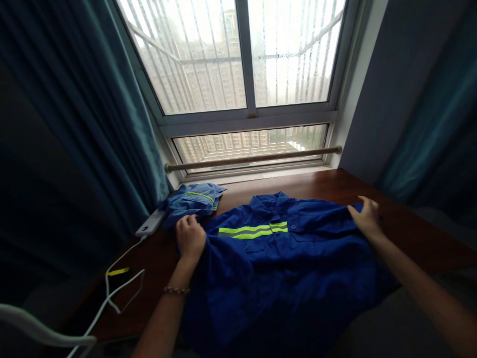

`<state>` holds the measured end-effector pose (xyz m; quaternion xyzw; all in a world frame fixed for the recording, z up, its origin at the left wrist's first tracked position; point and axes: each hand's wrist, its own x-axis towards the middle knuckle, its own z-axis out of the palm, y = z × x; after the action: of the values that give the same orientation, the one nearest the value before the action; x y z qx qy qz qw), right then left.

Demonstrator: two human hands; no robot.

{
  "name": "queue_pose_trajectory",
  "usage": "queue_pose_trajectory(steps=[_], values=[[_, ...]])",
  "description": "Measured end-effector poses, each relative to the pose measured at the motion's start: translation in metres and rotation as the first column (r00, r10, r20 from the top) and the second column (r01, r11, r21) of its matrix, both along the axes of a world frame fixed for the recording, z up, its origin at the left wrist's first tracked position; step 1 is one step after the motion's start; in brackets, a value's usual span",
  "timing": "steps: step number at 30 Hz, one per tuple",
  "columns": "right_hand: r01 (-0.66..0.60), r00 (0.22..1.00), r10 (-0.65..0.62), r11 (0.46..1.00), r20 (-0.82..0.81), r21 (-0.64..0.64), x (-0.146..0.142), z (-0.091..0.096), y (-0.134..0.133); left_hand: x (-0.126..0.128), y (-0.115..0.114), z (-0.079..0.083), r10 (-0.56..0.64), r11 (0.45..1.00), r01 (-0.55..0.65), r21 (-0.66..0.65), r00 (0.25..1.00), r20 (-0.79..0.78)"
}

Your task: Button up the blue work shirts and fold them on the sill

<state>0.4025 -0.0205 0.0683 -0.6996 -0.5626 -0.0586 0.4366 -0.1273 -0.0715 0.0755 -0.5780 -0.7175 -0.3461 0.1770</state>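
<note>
A dark blue work shirt (276, 268) with a collar and a yellow-green and grey reflective stripe across one side of its chest is spread over a brown wooden surface. Its lower part hangs toward me past the front edge. My left hand (191, 237), with a bracelet at the wrist, grips the cloth at the shirt's left shoulder, fingers curled. At the opposite side my right hand (365, 217) pinches the other shoulder or sleeve, a bit of blue cloth showing between thumb and fingers. The collar points toward the window.
A folded lighter blue garment (197, 196) with a yellow-green strip lies behind my left hand. Beside it sits a white power bank-like device (151, 223) with a white cable (108, 293). A yellow tag (118, 272) is near the cable. Behind are a rail (257, 158), a window and curtains (112, 114).
</note>
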Motion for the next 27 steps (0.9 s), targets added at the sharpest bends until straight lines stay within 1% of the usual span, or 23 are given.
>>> queue_pose_trajectory(steps=[1, 2, 3, 4, 5, 6, 7, 9, 10, 12, 14, 15, 17, 19, 21, 22, 24, 25, 26, 27], values=[[-0.105, 0.994, 0.105, 0.994, -0.001, -0.013, -0.028, -0.003, -0.003, 0.026, 0.006, 0.003, -0.117, 0.992, 0.117, -0.039, 0.993, 0.004], [-0.264, 0.965, 0.264, 0.964, -0.007, -0.039, -0.058, -0.007, -0.006, 0.054, 0.012, 0.004, -0.219, 0.97, 0.223, -0.096, 0.975, 0.043], [-0.429, 0.903, 0.429, 0.9, -0.015, -0.081, -0.088, -0.012, -0.007, 0.082, 0.019, 0.003, -0.32, 0.928, 0.333, -0.164, 0.942, 0.101], [-0.541, 0.84, 0.541, 0.832, -0.037, -0.125, -0.117, -0.018, -0.007, 0.11, 0.025, -0.001, -0.395, 0.878, 0.421, -0.23, 0.906, 0.152], [-0.59, 0.807, 0.586, 0.79, -0.075, -0.167, -0.144, -0.026, -0.005, 0.135, 0.032, -0.007, -0.421, 0.841, 0.458, -0.289, 0.889, 0.181], [-0.591, 0.806, 0.579, 0.774, -0.125, -0.227, -0.166, -0.035, -0.001, 0.157, 0.038, -0.015, -0.389, 0.834, 0.432, -0.342, 0.902, 0.19], [-0.565, 0.825, 0.535, 0.774, -0.183, -0.284, -0.184, -0.044, 0.005, 0.175, 0.043, -0.024, -0.339, 0.83, 0.391, -0.397, 0.92, 0.197], [-0.548, 0.836, 0.502, 0.771, -0.22, -0.324, -0.205, -0.061, 0.019, 0.196, 0.054, -0.043, -0.284, 0.797, 0.373, -0.475, 0.925, 0.252], [-0.547, 0.837, 0.497, 0.772, -0.229, -0.322, -0.209, -0.068, 0.027, 0.199, 0.059, -0.051, -0.268, 0.785, 0.382, -0.488, 0.919, 0.289], [-0.571, 0.82, 0.522, 0.767, -0.234, -0.291, -0.21, -0.078, 0.041, 0.197, 0.069, -0.062, -0.268, 0.771, 0.43, -0.47, 0.888, 0.374], [-0.604, 0.796, 0.558, 0.755, -0.234, -0.253, -0.206, -0.084, 0.054, 0.187, 0.079, -0.067, -0.295, 0.763, 0.497, -0.413, 0.836, 0.462], [-0.625, 0.779, 0.58, 0.746, -0.238, -0.23, -0.205, -0.086, 0.059, 0.183, 0.084, -0.069, -0.316, 0.752, 0.54, -0.378, 0.798, 0.513], [-0.672, 0.733, 0.619, 0.725, -0.283, -0.155, -0.203, -0.09, 0.068, 0.177, 0.093, -0.072, -0.361, 0.713, 0.637, -0.293, 0.692, 0.625], [-0.699, 0.68, 0.64, 0.713, -0.357, -0.056, -0.204, -0.095, 0.076, 0.176, 0.101, -0.078, -0.41, 0.653, 0.732, -0.194, 0.557, 0.722], [-0.697, 0.646, 0.64, 0.717, -0.416, 0.022, -0.205, -0.099, 0.082, 0.178, 0.105, -0.083, -0.457, 0.574, 0.812, -0.105, 0.424, 0.782], [-0.688, 0.643, 0.635, 0.725, -0.428, 0.043, -0.206, -0.101, 0.084, 0.18, 0.106, -0.085, -0.473, 0.534, 0.842, -0.074, 0.37, 0.799], [-0.664, 0.643, 0.623, 0.743, -0.446, 0.08, -0.206, -0.101, 0.086, 0.184, 0.105, -0.088, -0.482, 0.465, 0.884, -0.035, 0.286, 0.828], [-0.646, 0.646, 0.61, 0.757, -0.459, 0.098, -0.205, -0.1, 0.086, 0.185, 0.105, -0.088, -0.471, 0.447, 0.894, -0.023, 0.257, 0.844], [-0.622, 0.652, 0.592, 0.775, -0.475, 0.111, -0.204, -0.097, 0.085, 0.186, 0.104, -0.088, -0.448, 0.445, 0.895, -0.012, 0.235, 0.863], [-0.595, 0.662, 0.569, 0.795, -0.488, 0.119, -0.203, -0.094, 0.084, 0.186, 0.103, -0.088, -0.418, 0.459, 0.888, 0.004, 0.212, 0.883]])
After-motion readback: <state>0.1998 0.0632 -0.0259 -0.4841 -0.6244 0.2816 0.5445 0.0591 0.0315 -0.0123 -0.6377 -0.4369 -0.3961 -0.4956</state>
